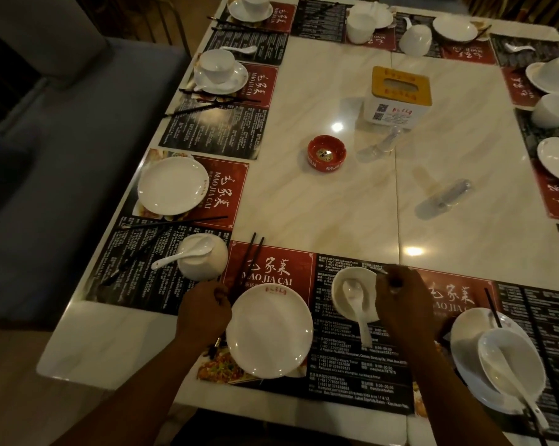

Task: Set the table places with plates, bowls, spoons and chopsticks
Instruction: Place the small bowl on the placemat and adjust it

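On my feed the left hand [204, 312] sits just left of the plate [269, 336], its fingers curled tight round the lower part of the black chopsticks [250, 252]. The pair runs up and to the right out of the fist, over the red panel of the placemat [299, 263], with the far tips slightly splayed; their near ends poke out under the hand beside the plate's left rim. The plate lies flat on that placemat, right in front of me. The right hand [402, 300] is at the right rim of the bowl [339, 284], which stands upright on the dark printed half of the mat, just right of the plate. Its fingers are bent in close at the rim, but the spot is smeared with blur, so I cannot tell whether they pinch the rim or only touch it. A white spoon [358, 309] rests in the bowl, its handle hanging over the near edge. Off to the left an overturned bowl [210, 265] carries a second spoon [188, 252] on top
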`<action>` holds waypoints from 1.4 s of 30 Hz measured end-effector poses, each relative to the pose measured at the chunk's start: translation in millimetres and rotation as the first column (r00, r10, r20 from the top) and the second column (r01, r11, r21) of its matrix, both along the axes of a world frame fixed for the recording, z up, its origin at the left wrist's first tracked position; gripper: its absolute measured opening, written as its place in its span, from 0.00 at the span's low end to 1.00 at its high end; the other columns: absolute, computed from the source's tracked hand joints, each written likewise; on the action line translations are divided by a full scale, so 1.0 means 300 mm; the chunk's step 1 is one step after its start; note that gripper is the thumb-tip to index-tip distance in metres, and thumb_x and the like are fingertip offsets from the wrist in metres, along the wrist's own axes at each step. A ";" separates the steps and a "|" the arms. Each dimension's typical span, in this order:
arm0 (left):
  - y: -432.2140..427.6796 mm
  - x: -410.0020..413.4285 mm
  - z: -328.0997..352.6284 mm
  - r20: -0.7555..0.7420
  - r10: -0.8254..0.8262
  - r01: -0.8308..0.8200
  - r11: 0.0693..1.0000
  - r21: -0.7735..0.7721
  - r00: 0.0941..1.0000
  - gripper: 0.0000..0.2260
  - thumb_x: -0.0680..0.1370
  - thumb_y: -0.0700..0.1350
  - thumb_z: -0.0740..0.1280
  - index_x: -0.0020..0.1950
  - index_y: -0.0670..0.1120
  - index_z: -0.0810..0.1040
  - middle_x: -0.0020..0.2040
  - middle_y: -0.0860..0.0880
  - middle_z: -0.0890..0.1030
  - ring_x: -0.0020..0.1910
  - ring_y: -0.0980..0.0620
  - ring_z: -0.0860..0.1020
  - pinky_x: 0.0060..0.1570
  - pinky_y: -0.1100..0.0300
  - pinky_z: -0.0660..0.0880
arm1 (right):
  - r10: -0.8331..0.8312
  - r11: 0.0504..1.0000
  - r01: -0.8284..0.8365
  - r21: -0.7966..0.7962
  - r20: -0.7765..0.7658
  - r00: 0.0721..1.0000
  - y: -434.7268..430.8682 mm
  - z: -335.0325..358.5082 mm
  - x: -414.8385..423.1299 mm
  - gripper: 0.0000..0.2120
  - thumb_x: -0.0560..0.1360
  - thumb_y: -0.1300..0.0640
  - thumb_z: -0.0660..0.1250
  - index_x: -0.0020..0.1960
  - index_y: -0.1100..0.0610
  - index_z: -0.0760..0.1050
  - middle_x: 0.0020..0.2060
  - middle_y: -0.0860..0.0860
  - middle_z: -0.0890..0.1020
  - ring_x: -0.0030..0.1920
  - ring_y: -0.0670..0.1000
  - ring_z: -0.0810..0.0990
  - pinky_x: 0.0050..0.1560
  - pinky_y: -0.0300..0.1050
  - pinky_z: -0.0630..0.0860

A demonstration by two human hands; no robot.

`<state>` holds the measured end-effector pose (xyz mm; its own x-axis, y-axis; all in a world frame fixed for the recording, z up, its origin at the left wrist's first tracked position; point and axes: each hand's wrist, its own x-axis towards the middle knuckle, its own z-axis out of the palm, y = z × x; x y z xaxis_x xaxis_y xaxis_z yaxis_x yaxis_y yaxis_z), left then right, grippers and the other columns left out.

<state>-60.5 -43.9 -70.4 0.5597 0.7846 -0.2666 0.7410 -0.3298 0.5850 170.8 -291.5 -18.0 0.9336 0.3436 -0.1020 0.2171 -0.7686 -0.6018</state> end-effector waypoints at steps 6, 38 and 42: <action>0.068 -0.068 -0.019 -0.116 -0.025 0.017 0.998 -0.067 0.993 0.06 0.72 0.43 0.76 0.40 0.51 0.80 0.37 0.56 0.81 0.38 0.59 0.79 0.36 0.67 0.70 | 0.268 0.963 -0.267 0.028 -0.122 0.956 0.305 0.091 -0.140 0.05 0.78 0.56 0.68 0.54 0.52 0.79 0.44 0.47 0.83 0.42 0.46 0.81 0.39 0.35 0.73; 0.169 0.068 -0.062 -0.280 -0.371 0.367 0.928 -0.068 0.885 0.13 0.77 0.57 0.67 0.37 0.50 0.78 0.33 0.54 0.79 0.33 0.55 0.78 0.33 0.62 0.75 | -0.113 0.981 0.161 0.111 -0.350 0.930 0.613 -0.063 -0.234 0.04 0.69 0.55 0.74 0.44 0.53 0.83 0.34 0.45 0.84 0.34 0.43 0.82 0.35 0.38 0.80; 0.159 0.078 -0.057 -0.294 -0.423 0.443 0.897 0.000 0.857 0.11 0.77 0.53 0.67 0.37 0.50 0.78 0.33 0.55 0.76 0.33 0.55 0.77 0.32 0.63 0.72 | -0.019 0.999 0.030 0.023 -0.388 0.922 0.496 -0.054 -0.202 0.02 0.70 0.54 0.75 0.41 0.52 0.84 0.34 0.46 0.85 0.36 0.43 0.84 0.41 0.41 0.81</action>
